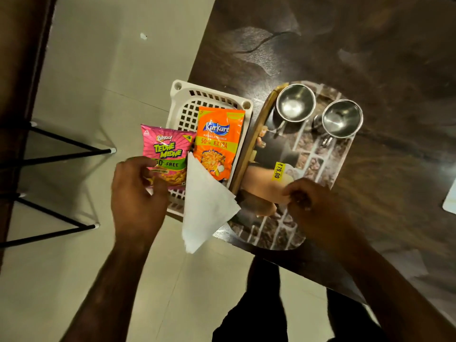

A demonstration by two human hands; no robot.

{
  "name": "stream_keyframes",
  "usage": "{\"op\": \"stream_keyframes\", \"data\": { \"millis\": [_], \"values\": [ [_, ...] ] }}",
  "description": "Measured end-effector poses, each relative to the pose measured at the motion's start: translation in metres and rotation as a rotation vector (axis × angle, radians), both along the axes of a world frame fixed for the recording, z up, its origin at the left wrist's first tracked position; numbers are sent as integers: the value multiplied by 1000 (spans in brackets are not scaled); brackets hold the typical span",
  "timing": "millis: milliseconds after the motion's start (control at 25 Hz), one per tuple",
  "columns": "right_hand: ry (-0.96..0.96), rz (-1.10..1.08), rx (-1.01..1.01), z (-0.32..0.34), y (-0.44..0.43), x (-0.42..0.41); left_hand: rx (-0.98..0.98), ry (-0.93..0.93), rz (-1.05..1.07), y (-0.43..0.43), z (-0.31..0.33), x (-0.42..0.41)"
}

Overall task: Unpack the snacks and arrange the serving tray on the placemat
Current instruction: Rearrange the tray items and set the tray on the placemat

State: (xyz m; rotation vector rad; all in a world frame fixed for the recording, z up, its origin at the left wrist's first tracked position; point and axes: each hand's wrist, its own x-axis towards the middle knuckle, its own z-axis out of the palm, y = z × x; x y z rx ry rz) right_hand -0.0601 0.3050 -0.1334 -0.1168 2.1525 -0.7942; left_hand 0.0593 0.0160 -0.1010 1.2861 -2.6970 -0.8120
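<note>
My left hand (138,191) pinches the pink packet (167,154); I'd lift it straight from the basket (183,112). My right hand (312,202) curls on the placemat (323,154), grip unclear.

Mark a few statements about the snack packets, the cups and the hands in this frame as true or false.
1. Two shiny steel cups stand on the printed oval placemat. True.
2. The orange Kurkure snack packet lies on the floor. False: it lies in the white plastic lattice basket.
3. The left hand grips the pink Bingo snack packet. True.
4. Both cups hold snacks. False: both are empty.
5. The folded white paper napkin sits inside one cup. False: it sticks out of the basket's near end, beside the orange packet.
</note>
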Motion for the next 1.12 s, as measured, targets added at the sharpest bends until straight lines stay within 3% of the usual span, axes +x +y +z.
{"op": "stream_keyframes", "data": {
  "millis": [160, 280, 360, 440, 600, 680, 760, 840, 1000, 1120],
  "values": [
    [-185, 168, -97, -8, -55, 15, 310, -249, -31, 10, -12, 12],
    [-230, 199, -71, -16, -77, 18, 324, -422, -120, 38, -27, 12],
    [-261, 165, -72, -20, -81, 20, 300, -412, -93, 44, -32, 7],
    [-293, 127, -75, -22, -75, 22, 417, -305, -13, 43, -28, 6],
    [-566, -453, -286, 1, -60, 18, 1020, 89, 325, 44, -7, 0],
    [-808, -675, -464, 15, -50, 17, 1221, 119, 385, 53, -4, -7],
    [-914, -777, -554, 23, -42, 19, 1319, 120, 418, 67, -6, -17],
    [-810, -820, -532, 25, -41, 27, 1406, 129, 414, 86, -9, -22],
    [-378, -945, -391, 29, -48, 26, 1591, 141, 306, 135, -5, -25],
    [-462, -943, -501, 27, -31, 27, 1534, 205, 413, 143, -2, -32]
  ]
}}
